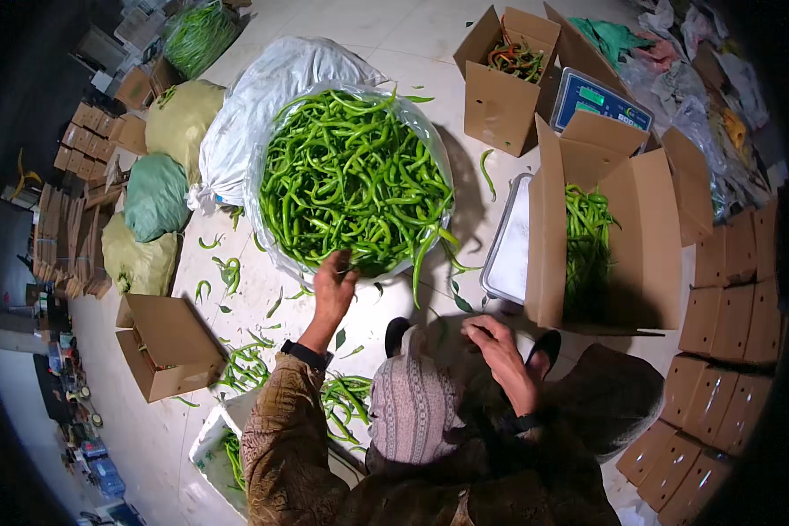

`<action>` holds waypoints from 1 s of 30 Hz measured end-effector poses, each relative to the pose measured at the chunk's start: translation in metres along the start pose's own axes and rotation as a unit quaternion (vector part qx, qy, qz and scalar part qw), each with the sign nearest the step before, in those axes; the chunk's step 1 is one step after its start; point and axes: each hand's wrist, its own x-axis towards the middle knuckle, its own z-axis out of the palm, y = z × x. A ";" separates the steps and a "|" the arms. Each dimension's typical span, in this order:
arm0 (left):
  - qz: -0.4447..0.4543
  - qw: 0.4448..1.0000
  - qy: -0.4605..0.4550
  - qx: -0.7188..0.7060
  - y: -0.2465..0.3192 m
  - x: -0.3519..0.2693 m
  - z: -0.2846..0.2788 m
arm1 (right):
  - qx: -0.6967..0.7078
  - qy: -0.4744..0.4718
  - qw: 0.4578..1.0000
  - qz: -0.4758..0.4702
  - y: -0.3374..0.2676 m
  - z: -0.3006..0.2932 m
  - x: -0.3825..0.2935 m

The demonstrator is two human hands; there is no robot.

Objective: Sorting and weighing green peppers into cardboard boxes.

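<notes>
A clear plastic bag (448, 172) stands wide-mouthed before me, heaped with long green chili peppers (355, 177). At its near rim, my left hand (334, 292) touches the peppers with curled fingers. Whether it grips one is hidden. My right hand (500, 352) is over my lap, to the right of the bag and apart from it. Its fingers are bent, and I cannot make out anything held in them. Right of it stands an open cardboard box (654, 243) with green peppers (588, 246) inside, on a scale's metal platform (505, 246).
The scale's display (601, 102) is behind that box. Another cardboard box (500, 108) holds red and green peppers. A small box (171, 345) and a white foam box (217, 427) stand left. Loose peppers (246, 365) litter the floor. Full sacks (283, 72) and stacked cartons (730, 315) line the sides.
</notes>
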 end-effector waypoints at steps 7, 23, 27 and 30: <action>0.129 0.967 0.216 0.040 -0.024 0.068 -0.048 | -0.046 0.031 0.998 -0.026 -0.021 0.022 0.063; -0.130 0.920 0.144 0.340 -0.089 0.137 -0.087 | 0.005 -0.059 0.994 0.087 0.058 0.044 0.092; -0.091 0.971 0.154 0.159 -0.112 0.148 -0.111 | -0.030 -0.087 0.988 0.123 0.078 0.058 0.092; -0.115 0.975 0.084 -0.172 -0.082 0.153 -0.094 | -0.084 -0.129 0.988 0.001 0.103 0.045 0.092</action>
